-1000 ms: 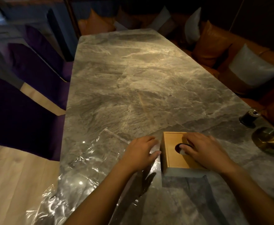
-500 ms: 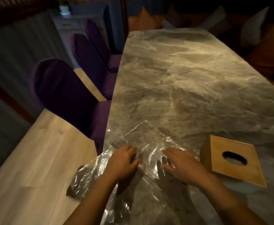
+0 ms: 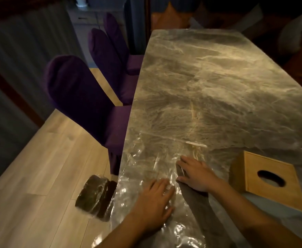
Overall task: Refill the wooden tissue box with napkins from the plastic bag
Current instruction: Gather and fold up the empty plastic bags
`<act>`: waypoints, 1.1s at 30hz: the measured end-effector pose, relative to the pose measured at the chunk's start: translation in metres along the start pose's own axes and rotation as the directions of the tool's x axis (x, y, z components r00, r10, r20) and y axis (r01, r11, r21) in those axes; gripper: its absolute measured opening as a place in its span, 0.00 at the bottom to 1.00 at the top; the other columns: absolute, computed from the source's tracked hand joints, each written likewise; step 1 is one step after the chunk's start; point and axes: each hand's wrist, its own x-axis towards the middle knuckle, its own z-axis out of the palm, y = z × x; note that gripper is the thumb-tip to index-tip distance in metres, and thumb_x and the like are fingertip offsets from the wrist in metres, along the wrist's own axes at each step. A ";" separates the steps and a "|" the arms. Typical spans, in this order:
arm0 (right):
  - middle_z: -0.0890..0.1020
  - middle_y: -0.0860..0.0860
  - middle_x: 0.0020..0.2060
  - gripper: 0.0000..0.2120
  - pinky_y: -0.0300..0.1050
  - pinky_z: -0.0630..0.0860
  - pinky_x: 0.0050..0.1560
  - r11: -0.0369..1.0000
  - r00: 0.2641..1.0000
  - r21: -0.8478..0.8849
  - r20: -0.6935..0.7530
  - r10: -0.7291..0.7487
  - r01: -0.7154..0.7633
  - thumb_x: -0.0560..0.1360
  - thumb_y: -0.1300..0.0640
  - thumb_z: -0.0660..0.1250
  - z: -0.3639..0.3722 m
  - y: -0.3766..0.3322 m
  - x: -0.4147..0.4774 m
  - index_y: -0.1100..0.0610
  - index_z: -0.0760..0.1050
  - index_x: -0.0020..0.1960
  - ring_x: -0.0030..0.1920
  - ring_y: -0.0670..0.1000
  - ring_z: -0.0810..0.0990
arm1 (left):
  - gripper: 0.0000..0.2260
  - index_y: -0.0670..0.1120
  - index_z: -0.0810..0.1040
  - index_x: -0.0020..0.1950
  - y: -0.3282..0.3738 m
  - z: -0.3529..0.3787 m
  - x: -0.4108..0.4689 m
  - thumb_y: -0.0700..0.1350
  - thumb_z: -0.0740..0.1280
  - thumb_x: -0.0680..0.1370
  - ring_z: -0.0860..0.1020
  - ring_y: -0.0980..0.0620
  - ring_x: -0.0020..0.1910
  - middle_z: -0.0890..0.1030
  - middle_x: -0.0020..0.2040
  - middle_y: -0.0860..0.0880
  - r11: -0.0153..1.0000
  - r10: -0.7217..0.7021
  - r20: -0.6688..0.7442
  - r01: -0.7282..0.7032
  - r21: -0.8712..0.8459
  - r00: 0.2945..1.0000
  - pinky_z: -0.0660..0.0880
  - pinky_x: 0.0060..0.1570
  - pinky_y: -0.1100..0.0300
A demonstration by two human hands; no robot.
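A clear plastic bag point(image 3: 146, 165) lies crumpled on the near left part of the marble table point(image 3: 209, 90) and hangs over its left edge. Inside the hanging part sits a dark stack of napkins point(image 3: 94, 196), off the table and above the floor. My left hand point(image 3: 155, 203) lies flat on the bag, fingers together. My right hand point(image 3: 196, 174) rests on the bag just beyond it, fingers spread. To the right of both hands stands the wooden tissue box point(image 3: 268, 183), untouched, with its oval slot facing up; I cannot see inside it.
Three purple chairs point(image 3: 78, 97) line the table's left side, the nearest close to the hanging bag. Light wooden floor point(image 3: 39, 176) lies on the left. Cushions and an orange sofa show dimly at the far right.
Both hands left the wooden box and moved left onto the plastic bag. My view swung left, so the box now sits at the right. The bag lies flatter than half a second ago.
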 end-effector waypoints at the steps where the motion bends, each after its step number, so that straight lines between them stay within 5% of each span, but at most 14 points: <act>1: 0.53 0.49 0.76 0.29 0.53 0.52 0.71 1.000 1.000 -0.001 0.006 -0.009 0.009 0.76 0.43 0.58 -0.001 -0.001 0.004 0.50 0.55 0.73 0.75 0.51 0.52 | 0.24 0.51 0.75 0.62 0.006 0.003 0.000 0.61 0.59 0.72 0.78 0.51 0.60 0.80 0.61 0.49 1.000 0.010 0.018 -0.010 0.007 1.000 0.74 0.60 0.53; 7: 0.53 0.49 0.76 0.28 0.53 0.53 0.71 0.999 0.999 -0.028 0.022 -0.037 0.038 0.76 0.45 0.59 -0.006 -0.001 0.015 0.50 0.56 0.73 0.75 0.51 0.52 | 0.26 0.51 0.77 0.60 0.029 0.001 0.006 0.63 0.57 0.69 0.80 0.52 0.57 0.82 0.58 0.49 0.997 -0.078 0.048 0.079 -0.021 0.996 0.77 0.56 0.56; 11: 0.59 0.50 0.74 0.28 0.52 0.57 0.70 0.998 0.998 0.057 -0.065 -0.006 0.010 0.75 0.45 0.61 0.000 0.003 0.011 0.51 0.59 0.71 0.73 0.52 0.58 | 0.29 0.48 0.66 0.69 0.023 -0.004 0.010 0.59 0.51 0.72 0.63 0.46 0.72 0.65 0.73 0.46 0.980 -0.128 -0.017 0.124 -0.158 0.992 0.58 0.70 0.51; 13: 0.65 0.51 0.70 0.25 0.51 0.61 0.67 0.986 0.978 0.161 -0.196 0.078 -0.047 0.75 0.47 0.62 0.002 0.006 0.004 0.52 0.62 0.69 0.69 0.52 0.64 | 0.27 0.49 0.67 0.68 0.015 -0.010 0.010 0.57 0.50 0.73 0.61 0.46 0.72 0.64 0.73 0.47 0.944 -0.231 -0.089 0.202 -0.262 0.969 0.56 0.70 0.52; 16: 0.74 0.56 0.61 0.21 0.50 0.68 0.59 0.911 0.887 0.351 -0.321 0.333 -0.215 0.74 0.50 0.64 0.007 0.013 -0.011 0.56 0.68 0.65 0.60 0.56 0.72 | 0.17 0.51 0.68 0.67 -0.005 -0.018 0.006 0.50 0.57 0.78 0.63 0.50 0.71 0.65 0.72 0.50 0.871 -0.431 -0.199 0.349 -0.346 0.880 0.58 0.69 0.57; 19: 0.73 0.59 0.62 0.27 0.53 0.72 0.59 0.797 0.826 0.454 -0.200 0.527 -0.398 0.71 0.46 0.68 0.017 0.021 -0.023 0.59 0.68 0.65 0.61 0.59 0.72 | 0.17 0.49 0.68 0.66 -0.026 -0.019 0.000 0.49 0.60 0.78 0.66 0.50 0.67 0.68 0.69 0.49 0.776 -0.609 -0.207 0.521 -0.356 0.766 0.64 0.64 0.57; 23: 0.76 0.59 0.60 0.33 0.50 0.74 0.53 0.710 0.805 0.517 -0.067 0.589 -0.477 0.67 0.43 0.71 0.024 0.020 -0.033 0.60 0.65 0.63 0.58 0.60 0.75 | 0.25 0.46 0.66 0.65 -0.043 -0.020 -0.004 0.53 0.69 0.73 0.69 0.44 0.63 0.70 0.66 0.44 0.625 -0.757 -0.071 0.687 -0.370 0.650 0.70 0.59 0.51; 28: 0.78 0.61 0.55 0.25 0.46 0.71 0.47 0.688 0.800 0.548 -0.055 0.597 -0.476 0.69 0.53 0.73 0.023 0.015 -0.029 0.62 0.67 0.59 0.51 0.59 0.77 | 0.35 0.43 0.61 0.66 -0.054 -0.030 0.002 0.48 0.76 0.67 0.71 0.38 0.61 0.67 0.65 0.38 0.414 -0.832 0.086 0.717 -0.560 0.548 0.72 0.57 0.47; 31: 0.80 0.60 0.51 0.23 0.44 0.69 0.44 0.663 0.793 0.580 -0.047 0.607 -0.473 0.68 0.51 0.73 0.022 0.014 -0.026 0.62 0.71 0.56 0.45 0.55 0.74 | 0.33 0.42 0.61 0.66 -0.063 -0.035 0.001 0.43 0.76 0.68 0.75 0.37 0.56 0.71 0.62 0.38 0.310 -0.865 0.112 0.697 -0.646 0.489 0.74 0.51 0.47; 33: 0.77 0.58 0.54 0.27 0.45 0.70 0.46 0.704 0.785 0.487 -0.058 0.617 -0.518 0.66 0.45 0.73 0.022 0.012 -0.026 0.60 0.71 0.56 0.50 0.56 0.75 | 0.25 0.42 0.65 0.61 -0.068 -0.038 -0.003 0.42 0.74 0.70 0.79 0.41 0.47 0.77 0.53 0.41 0.285 -0.879 0.094 0.674 -0.682 0.467 0.77 0.45 0.49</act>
